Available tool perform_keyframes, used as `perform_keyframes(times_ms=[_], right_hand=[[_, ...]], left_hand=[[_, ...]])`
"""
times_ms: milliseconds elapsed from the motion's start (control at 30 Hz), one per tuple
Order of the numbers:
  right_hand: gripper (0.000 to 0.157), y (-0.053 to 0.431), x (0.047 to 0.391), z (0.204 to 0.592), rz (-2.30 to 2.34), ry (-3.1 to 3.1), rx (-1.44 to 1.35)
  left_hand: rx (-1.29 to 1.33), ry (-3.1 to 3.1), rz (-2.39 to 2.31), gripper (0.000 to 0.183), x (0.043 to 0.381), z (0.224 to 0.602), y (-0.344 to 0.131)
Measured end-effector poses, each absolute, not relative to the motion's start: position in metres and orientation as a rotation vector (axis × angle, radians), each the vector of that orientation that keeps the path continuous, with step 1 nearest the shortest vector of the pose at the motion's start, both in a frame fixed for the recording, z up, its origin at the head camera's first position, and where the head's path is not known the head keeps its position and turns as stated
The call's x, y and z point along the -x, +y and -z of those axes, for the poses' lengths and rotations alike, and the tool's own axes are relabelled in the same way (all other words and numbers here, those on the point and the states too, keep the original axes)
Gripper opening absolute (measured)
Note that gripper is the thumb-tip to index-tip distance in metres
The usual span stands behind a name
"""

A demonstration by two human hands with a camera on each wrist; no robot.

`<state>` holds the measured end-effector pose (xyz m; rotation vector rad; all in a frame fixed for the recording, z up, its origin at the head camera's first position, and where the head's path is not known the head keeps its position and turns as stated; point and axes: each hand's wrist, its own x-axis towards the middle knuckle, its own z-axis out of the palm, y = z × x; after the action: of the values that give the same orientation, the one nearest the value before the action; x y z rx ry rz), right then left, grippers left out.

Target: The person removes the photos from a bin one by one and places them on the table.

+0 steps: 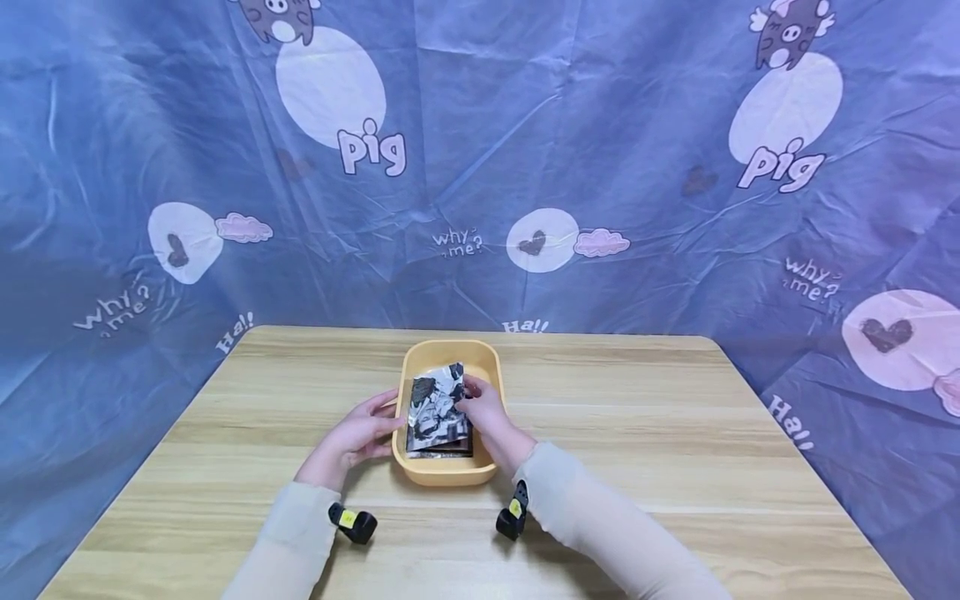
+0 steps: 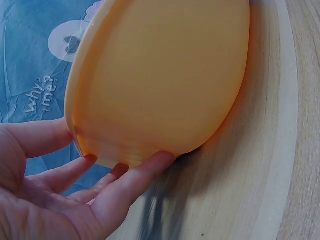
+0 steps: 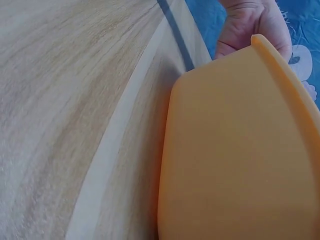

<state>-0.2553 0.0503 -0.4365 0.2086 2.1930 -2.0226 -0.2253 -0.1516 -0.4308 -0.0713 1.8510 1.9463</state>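
Observation:
A yellow plastic bin [image 1: 448,477] with rounded corners stands on the table. Inside it lie a few glossy printed picture sheets; the top one, a black-and-white print [image 1: 437,408], is tilted over darker ones [image 1: 442,455]. My left hand [image 1: 367,429] grips the bin's left wall; in the left wrist view its thumb is at the rim and the fingertips lie against the outside. Reaching over the right wall, my right hand [image 1: 486,412] pinches the right edge of the top print. In the right wrist view its fingers are hidden behind the bin's wall.
A wooden table [image 1: 637,417] extends around the bin. Behind it hangs a blue cloth [image 1: 465,192] with pig prints and lettering. Black wrist cameras sit at the left wrist [image 1: 354,523] and right wrist [image 1: 513,512], near the table's surface.

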Motion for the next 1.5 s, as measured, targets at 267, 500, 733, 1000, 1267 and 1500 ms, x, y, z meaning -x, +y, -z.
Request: perform_keyframes(times_ms=[267,500,733,1000,1267,1500], right_hand=[[0.083,0.048,0.254,0.431,2.008,2.185,-0.145],[0.082,0.056,0.253,0.420,1.990,2.238,-0.125],[0.083,0.089,0.270,0.394,2.158,2.121,-0.150],[0.088,0.197,0.361,0.475,2.418,1.881,0.040],[0.088,0.232,0.341,0.456,2.180,1.989,-0.288],[0.082,0.215,0.303,0.423,2.015,2.004,-0.391]], left_hand=[[0.064,1.867,-1.946,0.068,0.226,0.428,-0.152],[0.045,1.883,-1.938,0.071,0.225,0.431,-0.153],[0.060,1.871,-1.955,0.070,0.226,0.434,-0.153],[0.047,1.877,-1.944,0.070,0.224,0.432,-0.152],[0.050,1.887,-1.939,0.069,0.223,0.430,-0.151],[0.049,1.866,-1.953,0.070,0.221,0.433,-0.152]])
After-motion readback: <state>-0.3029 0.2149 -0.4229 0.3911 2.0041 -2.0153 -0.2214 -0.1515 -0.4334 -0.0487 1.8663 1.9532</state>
